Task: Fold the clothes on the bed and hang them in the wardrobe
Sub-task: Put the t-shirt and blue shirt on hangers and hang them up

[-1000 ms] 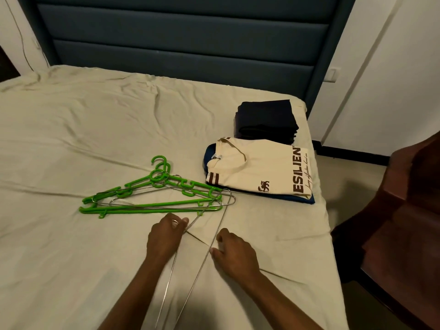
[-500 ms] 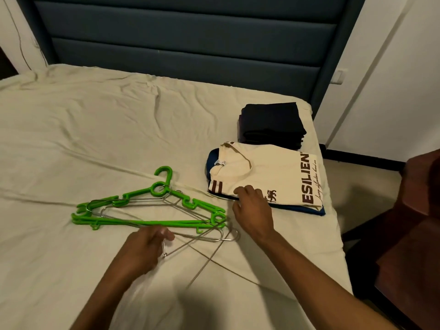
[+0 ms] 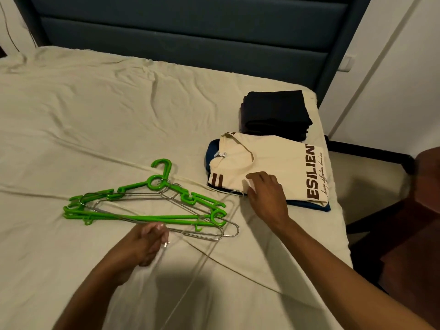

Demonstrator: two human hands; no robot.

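Left fingers (image 3: 152, 231) curl round a wire hanger (image 3: 190, 263), likely readying it. Right hand (image 3: 264, 191) (fingers loosely spread) rests on the cream shirt (image 3: 269, 160) by the bed's (image 3: 95, 115) right edge.

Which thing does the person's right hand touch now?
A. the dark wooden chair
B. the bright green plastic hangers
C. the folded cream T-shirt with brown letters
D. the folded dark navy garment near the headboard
C: the right hand rests on the near edge of the folded cream T-shirt with brown letters.

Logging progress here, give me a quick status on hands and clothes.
Left hand grips a wire hanger. Right hand rests on the folded cream shirt, fingers at its near edge. Green hangers piled beside; nothing hung yet.
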